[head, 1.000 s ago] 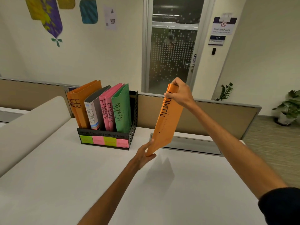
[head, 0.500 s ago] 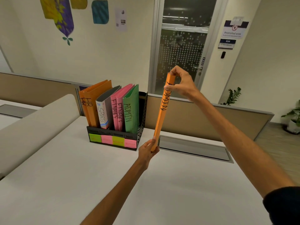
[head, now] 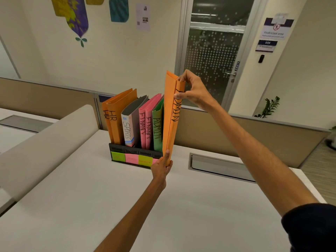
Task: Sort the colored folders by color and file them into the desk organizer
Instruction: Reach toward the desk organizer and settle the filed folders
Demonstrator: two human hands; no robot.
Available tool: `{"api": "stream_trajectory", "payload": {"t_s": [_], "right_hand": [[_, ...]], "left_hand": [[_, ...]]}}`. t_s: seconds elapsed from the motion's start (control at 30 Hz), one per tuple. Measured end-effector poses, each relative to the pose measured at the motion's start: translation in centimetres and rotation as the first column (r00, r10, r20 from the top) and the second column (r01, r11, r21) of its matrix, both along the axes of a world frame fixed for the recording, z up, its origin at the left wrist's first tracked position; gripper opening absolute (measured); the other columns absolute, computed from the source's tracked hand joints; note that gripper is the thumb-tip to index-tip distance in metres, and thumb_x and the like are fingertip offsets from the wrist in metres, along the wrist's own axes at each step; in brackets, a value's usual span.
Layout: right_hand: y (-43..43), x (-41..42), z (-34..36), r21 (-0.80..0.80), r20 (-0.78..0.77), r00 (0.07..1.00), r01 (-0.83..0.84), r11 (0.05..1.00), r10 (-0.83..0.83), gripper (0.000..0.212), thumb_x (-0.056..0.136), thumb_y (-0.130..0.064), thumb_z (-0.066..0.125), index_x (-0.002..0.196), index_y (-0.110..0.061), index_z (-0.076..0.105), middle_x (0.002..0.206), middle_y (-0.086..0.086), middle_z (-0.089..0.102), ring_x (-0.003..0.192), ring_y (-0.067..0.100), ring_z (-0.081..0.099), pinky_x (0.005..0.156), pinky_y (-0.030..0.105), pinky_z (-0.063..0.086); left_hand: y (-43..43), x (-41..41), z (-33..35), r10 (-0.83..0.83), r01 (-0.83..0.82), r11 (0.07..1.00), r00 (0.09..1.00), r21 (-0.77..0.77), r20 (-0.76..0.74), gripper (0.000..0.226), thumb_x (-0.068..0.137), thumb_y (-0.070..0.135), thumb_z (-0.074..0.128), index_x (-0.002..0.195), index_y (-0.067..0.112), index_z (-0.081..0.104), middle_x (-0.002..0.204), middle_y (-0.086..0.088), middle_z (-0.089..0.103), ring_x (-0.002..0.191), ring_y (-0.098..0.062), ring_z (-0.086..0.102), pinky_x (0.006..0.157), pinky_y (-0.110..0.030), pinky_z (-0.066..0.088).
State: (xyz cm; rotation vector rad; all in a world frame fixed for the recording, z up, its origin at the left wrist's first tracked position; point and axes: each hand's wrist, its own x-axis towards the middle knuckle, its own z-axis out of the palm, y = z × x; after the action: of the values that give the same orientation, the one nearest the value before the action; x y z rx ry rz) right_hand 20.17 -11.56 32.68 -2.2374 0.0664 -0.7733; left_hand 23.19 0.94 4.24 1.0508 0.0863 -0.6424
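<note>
The right hand pinched the spine top of a tall orange card folder between thumb and curled fingers. The left hand gripped its lower corner, holding it upright against the right end of a black mesh desk organizer on the white table. Half a second earlier the folder had stood clear to the organizer's right, edge-on. It had since come left beside the green card folder, its broad face turned into view.

Its spine read "DMIN", the first letter under the thumb. Filed spines read "HR" on the orange folders, "SPORTS" on the grey binder, "FINANCE" on the pink folders and "ADMIN" on the green. A wall sign read "Restricted area".

The held folder hid the organizer's right end, so whether it had entered a slot could not be told. Writing on the green and pink sticky notes was too faint to read.
</note>
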Motion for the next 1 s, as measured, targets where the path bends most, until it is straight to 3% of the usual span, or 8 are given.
{"api": "stream_trajectory", "payload": {"t_s": [0.13, 0.23, 0.37, 0.47, 0.6, 0.7, 0.83, 1.0], "right_hand": [[0.4, 2.4, -1.0, -0.005, -0.030, 0.999, 0.024, 1.000, -0.025, 0.039, 0.074, -0.001, 0.076, 0.087, -0.012, 0.041, 0.099, 0.015, 0.052, 0.097, 0.021, 0.053, 0.090, 0.043, 0.052], [0.3, 4.0, -1.8, -0.008, -0.041, 0.999, 0.033, 0.999, -0.034, 0.037, 0.077, -0.001, 0.075, 0.090, -0.009, 0.041, 0.096, 0.008, 0.051, 0.094, 0.016, 0.053, 0.081, 0.033, 0.052], [0.2, 5.9, -3.0, 0.011, -0.038, 0.998, 0.058, 0.998, -0.057, 0.037, 0.078, 0.000, 0.074, 0.089, -0.010, 0.040, 0.098, 0.009, 0.053, 0.096, 0.022, 0.058, 0.081, 0.032, 0.055], [-0.2, 7.5, -3.8, 0.000, -0.045, 0.996, 0.082, 0.997, -0.082, 0.036, 0.078, -0.001, 0.073, 0.088, -0.013, 0.040, 0.093, 0.001, 0.053, 0.086, 0.012, 0.058, 0.071, 0.023, 0.053], [-1.5, 9.5, -4.3, 0.022, -0.058, 0.991, 0.120, 0.993, -0.119, 0.035, 0.079, -0.003, 0.073, 0.092, -0.012, 0.041, 0.089, -0.006, 0.051, 0.081, 0.006, 0.057, 0.064, 0.016, 0.052], [-2.7, 10.6, -4.4, 0.007, -0.059, 0.989, 0.138, 0.990, -0.137, 0.036, 0.079, -0.005, 0.073, 0.093, -0.013, 0.041, 0.087, -0.006, 0.050, 0.078, 0.003, 0.053, 0.060, 0.009, 0.047], [-4.2, 11.4, -4.7, -0.027, -0.055, 0.990, 0.130, 0.991, -0.132, 0.036, 0.080, -0.007, 0.073, 0.094, -0.013, 0.039, 0.093, 0.000, 0.051, 0.084, 0.008, 0.051, 0.067, 0.018, 0.050], [-5.0, 12.2, -5.3, -0.104, -0.043, 0.991, 0.120, 0.987, -0.125, 0.038, 0.082, -0.010, 0.073, 0.097, -0.013, 0.038, 0.100, 0.007, 0.055, 0.090, 0.015, 0.061, 0.077, 0.032, 0.060]], "left_hand": [[0.0, 2.4, -1.4, -0.019, 0.019, 0.999, 1.000, 0.027, -0.007, 0.038, 0.074, 0.041, 0.080, 0.083, 0.006, 0.067, 0.087, -0.011, 0.065, 0.081, -0.021, 0.066, 0.090, -0.041, 0.057], [0.0, 3.9, -1.8, -0.066, 0.066, 0.996, 0.998, 0.066, 0.010, 0.047, 0.069, 0.050, 0.079, 0.084, 0.009, 0.063, 0.081, -0.010, 0.062, 0.072, -0.020, 0.063, 0.071, -0.032, 0.058], [-0.7, 5.4, -1.8, -0.123, 0.129, 0.988, 0.990, 0.081, -0.073, 0.058, 0.074, 0.050, 0.077, 0.114, 0.012, 0.060, 0.107, -0.016, 0.067, 0.087, -0.028, 0.073, 0.063, -0.032, 0.062], [-1.1, 6.8, -2.1, -0.180, 0.188, 0.974, 0.981, 0.125, -0.073, 0.066, 0.079, 0.052, 0.073, 0.129, 0.014, 0.053, 0.122, -0.017, 0.061, 0.083, -0.031, 0.074, 0.074, -0.040, 0.062], [-0.8, 9.4, -2.8, -0.267, 0.241, 0.946, 0.958, 0.216, 0.101, 0.065, 0.085, 0.048, 0.068, 0.137, 0.013, 0.048, 0.125, -0.013, 0.062, 0.080, -0.032, 0.074, 0.070, -0.040, 0.062], [-0.3, 10.9, -3.0, -0.374, 0.226, 0.878, 0.873, 0.421, 0.313, 0.067, 0.084, 0.053, 0.063, 0.132, 0.007, 0.051, 0.115, -0.014, 0.068, 0.090, -0.032, 0.071, 0.073, -0.048, 0.061], [-0.2, 12.4, -2.4, -0.565, 0.177, 0.725, 0.704, 0.665, 0.429, 0.057, 0.088, 0.057, 0.057, 0.119, 0.010, 0.058, 0.090, -0.012, 0.072, 0.067, -0.029, 0.072, 0.063, -0.045, 0.061], [-1.2, 13.3, -2.8, -0.671, -0.139, 0.542, 0.523, 0.829, 0.525, 0.066, 0.085, 0.071, 0.047, 0.112, 0.013, 0.068, 0.088, -0.008, 0.073, 0.081, -0.024, 0.070, 0.078, -0.041, 0.058]]}}
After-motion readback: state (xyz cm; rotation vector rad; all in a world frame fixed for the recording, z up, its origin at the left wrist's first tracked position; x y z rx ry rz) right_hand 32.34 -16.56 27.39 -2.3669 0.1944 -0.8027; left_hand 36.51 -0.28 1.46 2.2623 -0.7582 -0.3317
